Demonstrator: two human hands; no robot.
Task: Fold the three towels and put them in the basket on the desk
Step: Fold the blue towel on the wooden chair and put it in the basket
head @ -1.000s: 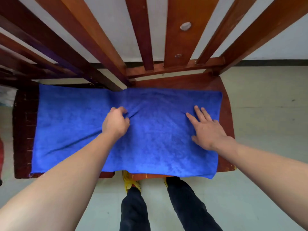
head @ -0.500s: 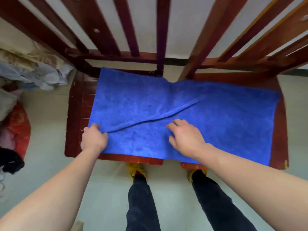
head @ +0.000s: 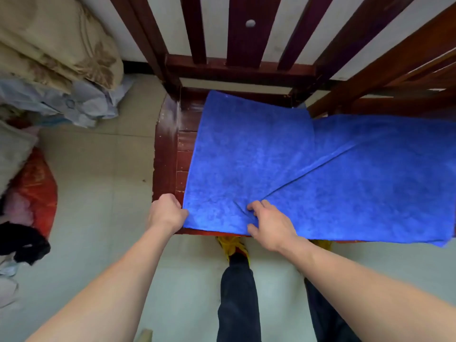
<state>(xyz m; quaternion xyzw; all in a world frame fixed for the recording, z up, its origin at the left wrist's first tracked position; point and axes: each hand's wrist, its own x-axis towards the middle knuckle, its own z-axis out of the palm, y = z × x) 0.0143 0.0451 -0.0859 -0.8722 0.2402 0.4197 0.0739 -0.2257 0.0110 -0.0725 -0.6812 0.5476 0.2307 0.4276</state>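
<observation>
Towel (head: 246, 156), blue, is lying spread flat across the wooden chair seat (head: 167, 149), one diagonal crease (head: 320, 169) crossing it, unfolded. I am clamping its near-left corner in my left hand (head: 167, 214), while my right hand (head: 270, 225) is pinching the near edge just beside. By my judgement the first fold is starting: next I am needing to carry this end across, edges matched.

wooden seat (head: 167, 144) | beige bedding (head: 56, 40) left | red bag (head: 37, 188) | black cloth (head: 22, 240) on floor (head: 103, 193)
</observation>
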